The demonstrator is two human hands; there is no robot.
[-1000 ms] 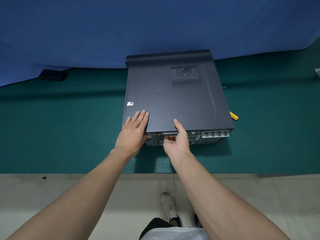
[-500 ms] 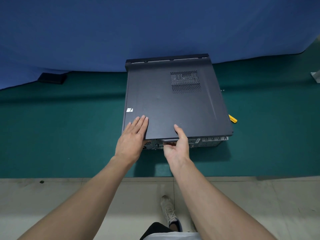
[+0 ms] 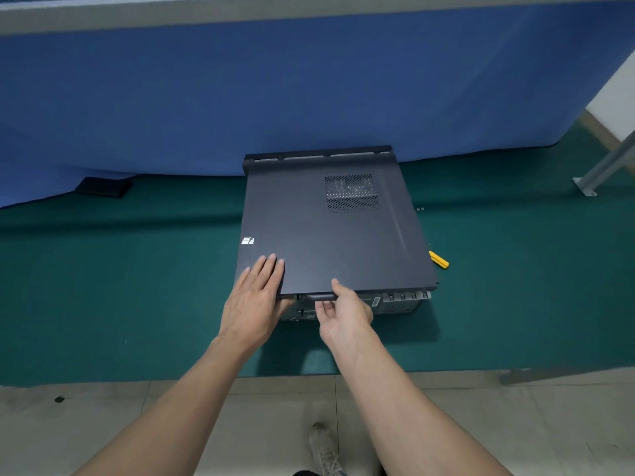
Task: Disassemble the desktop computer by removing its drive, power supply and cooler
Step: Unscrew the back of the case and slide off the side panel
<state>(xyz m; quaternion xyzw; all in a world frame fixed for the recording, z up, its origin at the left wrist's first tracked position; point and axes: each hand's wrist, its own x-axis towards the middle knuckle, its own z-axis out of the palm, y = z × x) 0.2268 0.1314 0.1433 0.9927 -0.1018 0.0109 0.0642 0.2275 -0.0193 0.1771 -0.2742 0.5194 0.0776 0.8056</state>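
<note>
A dark grey desktop computer case [image 3: 395, 304] lies flat on the green mat, its rear panel toward me. Its side cover panel [image 3: 330, 231], with a perforated vent at the far right and a small white sticker at the left, sits on top and overhangs the near edge. My left hand [image 3: 256, 300] rests flat on the cover's near left corner, fingers straight. My right hand [image 3: 343, 312] grips the pull handle at the cover's near edge, thumb on top and fingers curled underneath. The drive, power supply and cooler are hidden inside.
A yellow tool [image 3: 439, 260] lies on the green mat [image 3: 137, 286] just right of the case. A blue curtain [image 3: 275, 97] hangs behind. A small black object [image 3: 101, 187] sits far left, a metal stand leg [image 3: 598, 170] far right. My shoe [image 3: 323, 448] stands on the tiled floor.
The cover panel has slid toward me, opening a gap at the case's far edge and covering more of the rear panel. Both hands kept their places on it.
</note>
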